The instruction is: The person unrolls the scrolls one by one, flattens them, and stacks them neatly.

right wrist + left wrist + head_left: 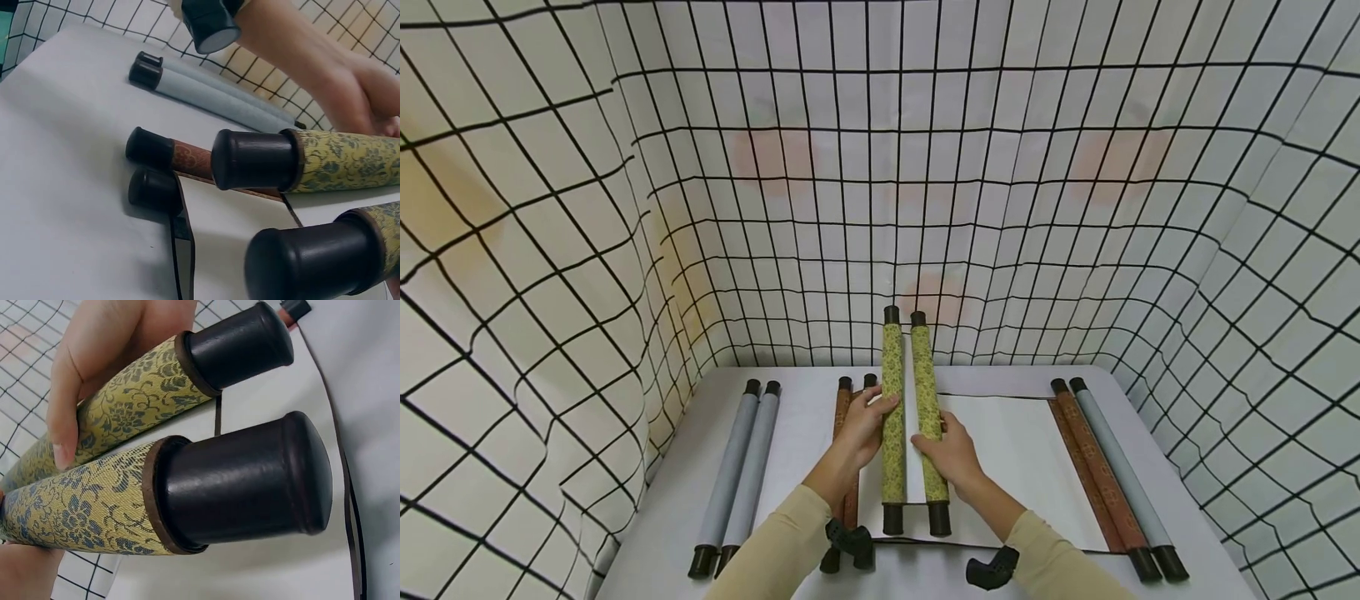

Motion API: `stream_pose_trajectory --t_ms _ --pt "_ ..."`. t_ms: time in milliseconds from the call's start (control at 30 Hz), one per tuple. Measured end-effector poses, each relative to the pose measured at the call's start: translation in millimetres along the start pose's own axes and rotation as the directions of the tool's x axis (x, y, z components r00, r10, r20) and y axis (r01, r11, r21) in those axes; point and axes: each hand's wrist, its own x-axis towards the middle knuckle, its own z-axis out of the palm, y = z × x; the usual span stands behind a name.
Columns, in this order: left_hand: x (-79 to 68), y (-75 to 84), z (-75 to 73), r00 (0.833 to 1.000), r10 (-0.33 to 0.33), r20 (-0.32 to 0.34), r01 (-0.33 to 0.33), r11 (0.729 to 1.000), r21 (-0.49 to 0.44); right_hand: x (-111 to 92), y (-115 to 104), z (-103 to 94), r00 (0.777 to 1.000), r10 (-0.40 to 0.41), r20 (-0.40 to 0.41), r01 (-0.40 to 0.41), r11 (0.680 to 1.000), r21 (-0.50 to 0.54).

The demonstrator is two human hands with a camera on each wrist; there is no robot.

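A hand scroll in yellow brocade with dark floral figures is held above the table, wound on two rolls with black end knobs. My left hand (859,429) grips the left yellow roll (892,450). My right hand (955,457) holds the right yellow roll (925,375), thumb across its front. A narrow strip of white paper (913,450) shows between the rolls. Both black knobs (244,481) appear large in the left wrist view. Beneath lies an opened brown scroll, its white sheet (1000,467) spread between brown rolls at left and right.
Two grey rolls (752,467) lie side by side on the left of the white table (647,533). On the right, a grey-blue roll (1123,467) lies against the brown roll (1101,475). Black wire mesh (868,179) stands around the back and sides.
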Motion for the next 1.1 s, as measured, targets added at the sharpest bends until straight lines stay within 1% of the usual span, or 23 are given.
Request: stream_pose_trajectory --t_ms 233,333,467,567,700,800,933,1100 --pt "-2.2 1.2 -0.2 1.000 0.009 0.016 -0.009 1.000 -0.005 1.9 -2.3 -6.5 0.999 0.031 0.009 -0.031 0.999 0.008" --pt "-3.3 1.4 -0.9 0.999 0.028 0.025 -0.028 1.000 -0.011 2.9 -3.0 -7.3 0.999 0.033 0.001 -0.033 0.999 0.013" --pt "-4.6 1.1 -0.9 0.998 0.056 0.042 -0.055 0.998 -0.018 5.9 -1.7 -5.7 0.999 0.040 -0.014 -0.039 0.998 0.055" --pt "-3.1 0.3 -0.1 0.998 0.050 0.034 -0.050 0.998 -0.025 7.6 -0.6 -3.3 0.998 0.048 -0.034 -0.045 0.996 0.081" --pt "0.1 -1.0 0.3 1.000 0.018 0.015 -0.018 1.000 -0.020 7.6 1.4 -2.2 0.997 0.035 -0.066 -0.032 0.998 0.048" --pt "0.4 -1.2 0.3 1.000 0.007 0.015 -0.007 1.000 -0.018 7.9 4.0 -3.0 0.997 0.018 -0.077 -0.016 1.000 0.022" --pt "-0.7 -1.1 0.5 1.000 0.008 0.012 -0.008 1.000 -0.025 7.5 5.6 -4.8 0.997 -0.003 -0.083 0.003 1.000 0.008" --pt "-0.3 -2.1 -1.5 1.000 0.016 -0.005 -0.016 1.000 -0.022 6.7 4.4 -6.3 0.997 0.011 -0.073 -0.010 1.000 0.012"
